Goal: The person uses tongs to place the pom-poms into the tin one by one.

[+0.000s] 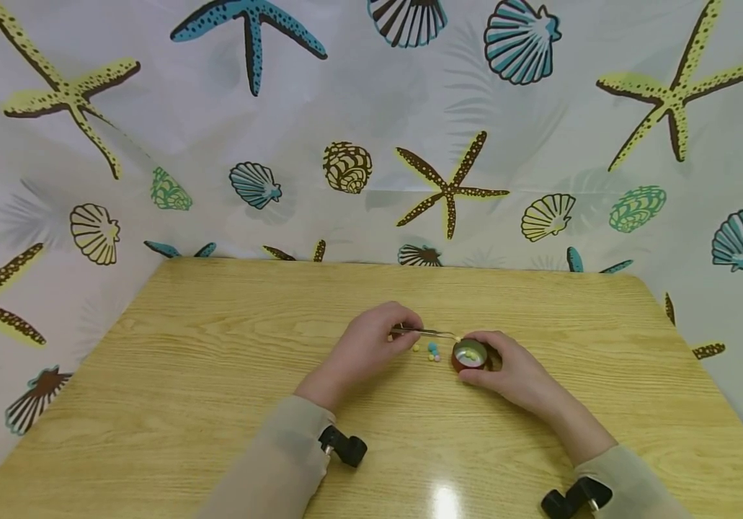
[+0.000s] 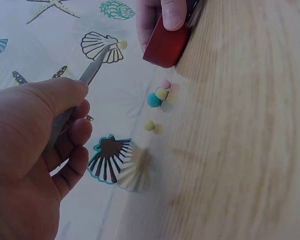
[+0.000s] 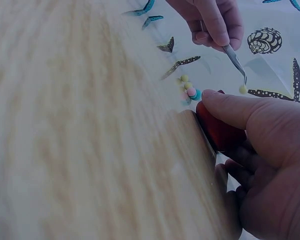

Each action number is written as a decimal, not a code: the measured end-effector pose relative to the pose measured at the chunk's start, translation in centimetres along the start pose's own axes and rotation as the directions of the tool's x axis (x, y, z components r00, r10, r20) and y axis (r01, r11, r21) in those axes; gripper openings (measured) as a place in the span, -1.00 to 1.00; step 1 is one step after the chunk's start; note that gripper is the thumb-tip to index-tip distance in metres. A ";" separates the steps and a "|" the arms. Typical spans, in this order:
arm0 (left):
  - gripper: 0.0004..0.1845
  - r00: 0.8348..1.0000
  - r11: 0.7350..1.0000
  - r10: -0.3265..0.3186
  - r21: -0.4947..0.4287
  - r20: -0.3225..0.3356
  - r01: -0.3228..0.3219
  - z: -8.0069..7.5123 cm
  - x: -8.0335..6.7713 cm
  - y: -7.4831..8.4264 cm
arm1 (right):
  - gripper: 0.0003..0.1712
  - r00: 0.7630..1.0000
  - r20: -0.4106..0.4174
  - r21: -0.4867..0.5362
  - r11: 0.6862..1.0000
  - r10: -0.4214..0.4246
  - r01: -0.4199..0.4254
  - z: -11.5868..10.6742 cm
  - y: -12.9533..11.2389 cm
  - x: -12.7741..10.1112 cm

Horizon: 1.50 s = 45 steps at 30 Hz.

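Observation:
My left hand [image 1: 377, 339] pinches a pair of metal tweezers [image 1: 432, 333] between thumb and fingers. At the bent tips of the tweezers a small yellow ball [image 2: 122, 44] is held, close to the rim of a red round tin [image 1: 468, 357]. Thumb and fingers of my right hand [image 1: 507, 367] grip the tin from its right side; it stands on the table, its silvery inside holding some yellow-green balls. Between the hands lie a blue ball [image 2: 154, 100], a pink ball [image 2: 165, 84] and yellow balls, one yellow ball [image 2: 149, 125] slightly apart from the others.
The wood-grain table [image 1: 215, 346] stretches out around both hands. Behind it and at the sides hangs a white cloth [image 1: 345, 94] printed with starfish and shells. A black wrist camera [image 1: 343, 445] sits on the left sleeve, and another wrist camera [image 1: 576, 497] on the right.

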<state>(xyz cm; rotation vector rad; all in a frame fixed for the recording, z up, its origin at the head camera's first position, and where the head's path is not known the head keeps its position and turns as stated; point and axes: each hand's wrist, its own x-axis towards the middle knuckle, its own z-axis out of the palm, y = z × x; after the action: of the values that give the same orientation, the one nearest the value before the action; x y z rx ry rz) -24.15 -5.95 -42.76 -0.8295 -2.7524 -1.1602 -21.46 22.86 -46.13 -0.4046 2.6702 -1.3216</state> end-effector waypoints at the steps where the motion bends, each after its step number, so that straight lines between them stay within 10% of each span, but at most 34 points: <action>1: -0.91 1.000 1.000 0.001 0.002 0.004 -0.001 0.1 0.1 0.1 | -0.25 1.000 0.000 -0.003 1.000 0.000 0.000 0.0 0.0 0.0; 27: -0.92 0.998 0.992 0.046 0.120 0.043 -0.050 1.5 0.6 0.6 | -0.27 1.000 0.003 0.018 1.000 0.001 -0.001 0.0 0.0 0.1; 45: -0.92 0.999 0.994 -0.035 0.105 -0.039 0.038 -0.3 -0.8 -0.8 | -0.24 1.000 0.005 0.011 1.000 0.002 -0.002 0.0 -0.1 0.0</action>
<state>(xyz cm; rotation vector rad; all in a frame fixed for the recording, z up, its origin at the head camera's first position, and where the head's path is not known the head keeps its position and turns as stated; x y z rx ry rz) -23.91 -6.99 -43.28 -0.7419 -2.7821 -1.0134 -21.40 22.78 -46.06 -0.4025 2.6575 -1.3326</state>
